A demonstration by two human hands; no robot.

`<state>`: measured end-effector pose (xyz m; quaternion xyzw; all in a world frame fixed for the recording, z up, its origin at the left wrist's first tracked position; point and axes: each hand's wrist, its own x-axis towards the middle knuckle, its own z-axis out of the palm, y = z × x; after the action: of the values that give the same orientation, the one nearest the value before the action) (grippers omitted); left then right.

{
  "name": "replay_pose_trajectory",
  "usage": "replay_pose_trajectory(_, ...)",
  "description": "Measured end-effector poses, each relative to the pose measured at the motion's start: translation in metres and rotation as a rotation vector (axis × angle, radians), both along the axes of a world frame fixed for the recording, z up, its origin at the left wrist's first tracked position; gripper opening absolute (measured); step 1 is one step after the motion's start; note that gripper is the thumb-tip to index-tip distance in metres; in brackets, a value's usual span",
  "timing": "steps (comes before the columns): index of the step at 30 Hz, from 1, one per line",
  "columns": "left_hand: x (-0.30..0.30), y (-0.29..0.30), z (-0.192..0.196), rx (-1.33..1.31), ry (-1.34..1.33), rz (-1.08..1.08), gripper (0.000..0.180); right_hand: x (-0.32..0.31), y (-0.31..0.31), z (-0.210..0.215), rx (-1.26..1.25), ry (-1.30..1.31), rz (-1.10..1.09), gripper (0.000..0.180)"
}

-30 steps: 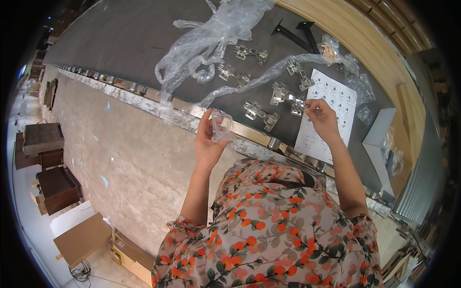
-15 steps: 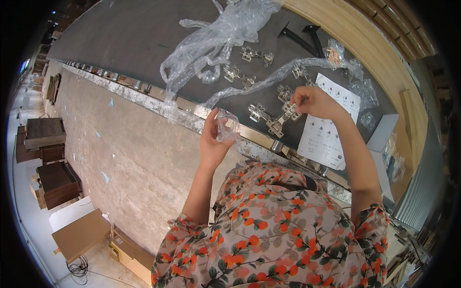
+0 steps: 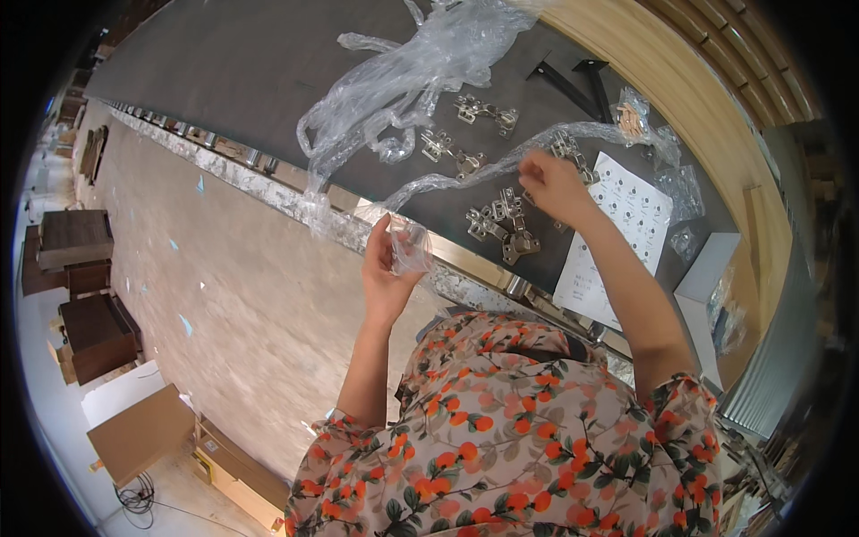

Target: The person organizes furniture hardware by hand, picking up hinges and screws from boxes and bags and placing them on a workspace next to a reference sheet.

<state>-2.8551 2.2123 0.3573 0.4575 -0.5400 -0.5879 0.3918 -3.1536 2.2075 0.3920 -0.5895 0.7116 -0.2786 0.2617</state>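
Observation:
In my left hand (image 3: 386,273) is a small crumpled clear plastic bag (image 3: 412,248), pinched between thumb and fingers in front of the table edge. My right hand (image 3: 557,186) hovers over the grey tabletop with its fingers curled together; whatever they may hold is hidden. Just left of it lies a group of metal cabinet hinges (image 3: 519,246), close against one another. Another hinge (image 3: 565,148) sits beyond my right hand, partly covered by it. Two more, a nearer hinge (image 3: 452,154) and a farther hinge (image 3: 486,114), rest farther left.
A printed instruction sheet (image 3: 617,233) lies under and beside my right forearm. Long crumpled clear plastic wrap (image 3: 420,72) stretches across the table. Black metal brackets (image 3: 568,85) and a bag of wooden dowels (image 3: 632,121) stand at the far right. Cardboard boxes (image 3: 143,434) are on the floor at left.
My right hand has moved slightly up and left, off the hinge it was touching. That hinge now lies turned, closer to its neighbour. My left hand still holds the plastic bag.

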Motion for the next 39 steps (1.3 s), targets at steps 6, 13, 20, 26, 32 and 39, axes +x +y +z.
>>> replay_pose_trajectory(6,-0.012,-0.009,0.001,0.003,-0.041,-0.062,0.083,0.026,0.064,-0.010,0.228,0.175,-0.018,0.029)
replay_pose_trajectory(13,-0.029,-0.012,0.002,-0.064,0.008,-0.118,0.082,0.046,0.071,-0.030,0.074,0.192,-0.148,0.027)
replay_pose_trajectory(20,-0.013,-0.008,-0.006,-0.012,-0.016,-0.071,0.083,0.019,0.065,-0.017,-0.066,0.266,-0.099,0.021)
replay_pose_trajectory(26,-0.023,-0.007,-0.002,-0.014,-0.041,-0.086,0.083,0.021,0.067,-0.036,-0.216,0.437,-0.039,0.022)
replay_pose_trajectory(32,-0.026,-0.011,-0.005,-0.016,-0.008,-0.089,0.082,0.011,0.067,-0.031,-0.268,0.508,-0.040,0.022)
replay_pose_trajectory(39,-0.031,-0.014,-0.004,-0.032,-0.040,-0.110,0.083,0.014,0.066,-0.034,-0.223,0.418,-0.037,0.026)
